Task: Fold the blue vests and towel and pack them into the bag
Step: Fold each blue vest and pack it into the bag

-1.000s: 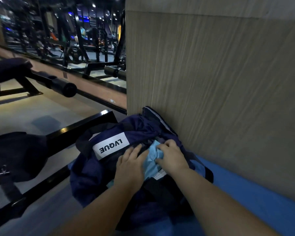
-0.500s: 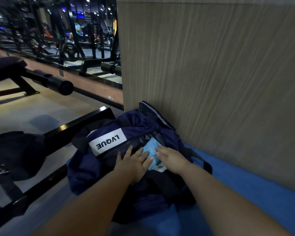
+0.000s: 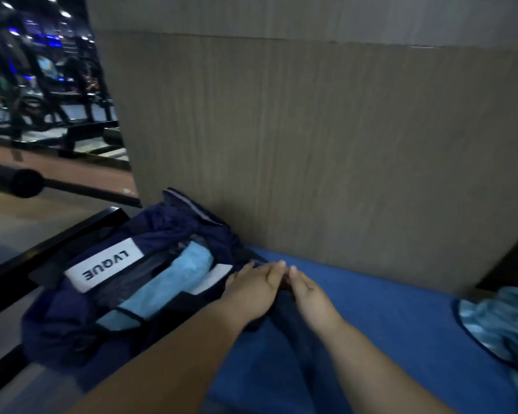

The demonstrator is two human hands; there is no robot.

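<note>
Bag (image 3: 168, 222) first: the navy holdall with the white LVQUE label (image 3: 102, 268) lies slumped at the left end of the blue mat (image 3: 386, 324), its far side touching the wood-grain wall panel (image 3: 311, 144) and its left side next to a black metal frame (image 3: 51, 243). Its mouth faces up, and a folded light-blue piece (image 3: 174, 282) lies lengthwise inside it — whether that is a vest or the towel cannot be told through the blur. Both hands are at the bag's right end, where the dark fabric meets the mat. The left hand (image 3: 253, 289) lies flat on that fabric with its fingers straight and pressed together. The right hand (image 3: 307, 291) lies just beside it, fingers likewise straight and close together, so that the two sets of fingertips almost touch. A dark ridge of cloth runs between the hands, but neither plainly pinches it; they seem to press or smooth rather than grip. At the right edge of the mat, well apart from the bag, a crumpled light-blue garment (image 3: 497, 321) lies unfolded. My reading is that one piece is packed and the job is partway through, between items. The next move calls for a reach to that right edge — taking the garment, spreading it on the bare mat and folding it narrow enough for the bag's mouth. Since the bag is soft and sagging, one hand will probably have to hold the opening wide while the other slides the fold in.
</note>
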